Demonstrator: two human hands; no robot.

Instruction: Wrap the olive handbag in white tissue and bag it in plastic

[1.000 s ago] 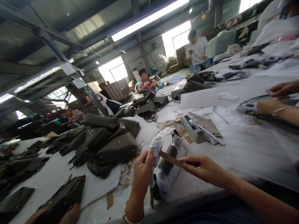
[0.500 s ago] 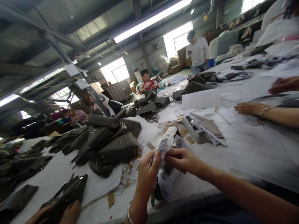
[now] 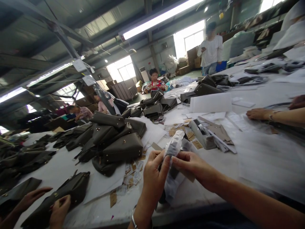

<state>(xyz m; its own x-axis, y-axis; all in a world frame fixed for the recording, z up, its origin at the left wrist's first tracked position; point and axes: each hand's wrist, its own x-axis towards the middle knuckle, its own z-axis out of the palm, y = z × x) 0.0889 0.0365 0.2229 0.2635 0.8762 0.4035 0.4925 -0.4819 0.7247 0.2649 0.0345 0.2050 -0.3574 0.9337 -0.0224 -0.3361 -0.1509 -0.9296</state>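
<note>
Both hands now meet: the left hand (image 3: 155,170) pinches a wrapped handle (image 3: 175,143) rising between them, and the right hand (image 3: 196,166) pinches in against it, its brown strip (image 3: 189,176), stretched out straight a second ago, mostly hidden beneath, so work seems gathered at one spot. Just beyond the right hand sits a tape dispenser (image 3: 202,135); farther off, past the left, bags (image 3: 122,147) lie heaped.

the left hand (image 3: 153,168) hides part of a white-wrapped piece (image 3: 175,144), the right hand (image 3: 193,166) part of a flat strip (image 3: 190,176). a co-worker's farther hand (image 3: 297,102) is cut off by the right edge.
</note>
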